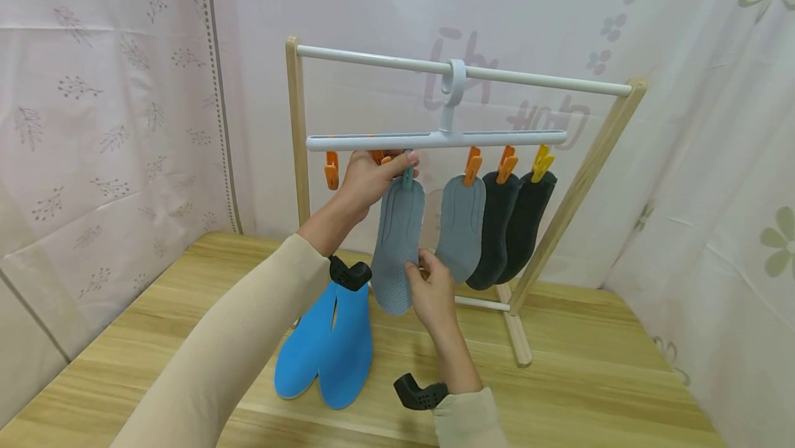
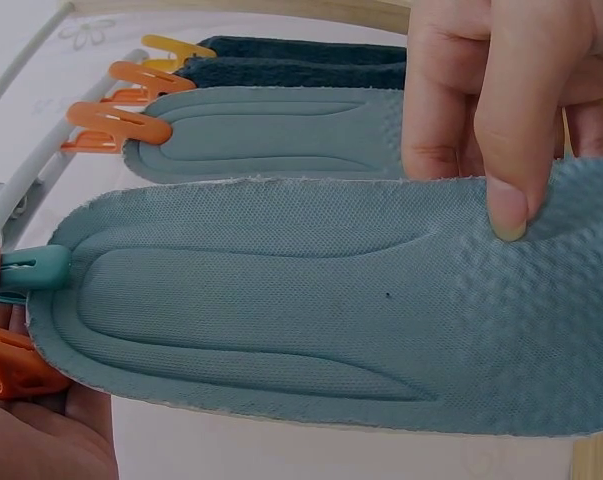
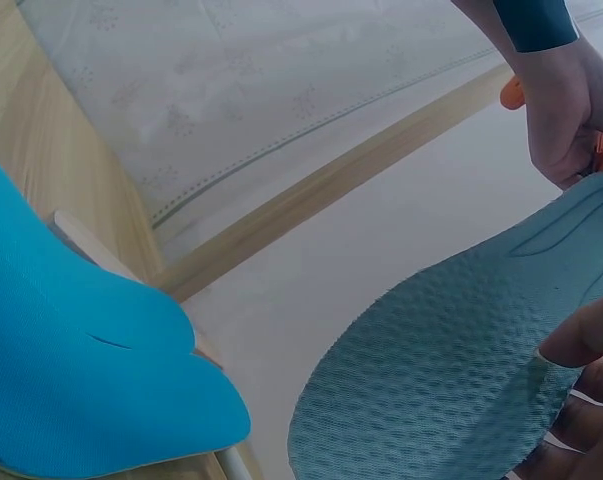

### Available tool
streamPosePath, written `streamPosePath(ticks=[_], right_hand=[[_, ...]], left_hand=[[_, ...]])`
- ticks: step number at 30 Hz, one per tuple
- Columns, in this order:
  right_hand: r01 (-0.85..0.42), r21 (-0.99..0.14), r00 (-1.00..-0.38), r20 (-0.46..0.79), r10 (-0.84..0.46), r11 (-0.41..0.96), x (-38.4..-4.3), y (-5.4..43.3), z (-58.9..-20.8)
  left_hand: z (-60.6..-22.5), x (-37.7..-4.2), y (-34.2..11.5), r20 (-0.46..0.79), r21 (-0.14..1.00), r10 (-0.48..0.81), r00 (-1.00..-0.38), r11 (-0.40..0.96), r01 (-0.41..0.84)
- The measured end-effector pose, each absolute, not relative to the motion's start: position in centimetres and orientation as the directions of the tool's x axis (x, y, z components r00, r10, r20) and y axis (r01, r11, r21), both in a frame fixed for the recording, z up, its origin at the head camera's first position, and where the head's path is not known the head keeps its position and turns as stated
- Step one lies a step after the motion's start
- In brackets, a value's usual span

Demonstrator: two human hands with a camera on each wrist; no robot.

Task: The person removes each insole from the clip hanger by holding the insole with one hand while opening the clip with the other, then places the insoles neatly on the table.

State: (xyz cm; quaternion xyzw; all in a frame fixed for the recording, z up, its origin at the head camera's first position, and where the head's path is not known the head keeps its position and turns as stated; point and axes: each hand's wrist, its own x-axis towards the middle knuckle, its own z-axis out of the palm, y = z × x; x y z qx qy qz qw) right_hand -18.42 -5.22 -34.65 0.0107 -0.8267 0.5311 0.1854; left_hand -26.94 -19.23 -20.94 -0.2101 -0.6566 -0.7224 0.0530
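Note:
A grey-blue insole (image 1: 397,248) hangs heel up below the white hanger (image 1: 373,142), its top edge in a teal clothespin (image 2: 36,268). My left hand (image 1: 369,177) pinches that clothespin between thumb and fingers, just under the hanger bar. Lower down, my right hand (image 1: 433,290) holds the insole by its right edge, thumb on the textured front face and fingers behind. An orange clothespin (image 2: 16,362) sits beside my left fingers. To the right hangs a matching grey insole (image 1: 461,227) from another orange clothespin (image 1: 473,166).
Two dark insoles (image 1: 497,230) hang farther right, from an orange and a yellow clothespin (image 1: 542,163). A vacant orange clothespin (image 1: 332,170) hangs at the left end. The hanger hooks over the rack's white rail (image 1: 373,59). Blue insoles (image 1: 344,351) lie on the wooden table (image 1: 596,379).

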Motion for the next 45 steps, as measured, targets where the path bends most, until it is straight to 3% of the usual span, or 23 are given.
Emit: streamPosePath(ticks=[45], right_hand=[[-0.207,-0.891,-0.938,0.297,0.176,0.404,-18.17,-5.23,-34.12]], left_hand=[[-21.14,-27.03,-19.09,0.382,0.922,0.205,-0.901,-0.155,0.356]])
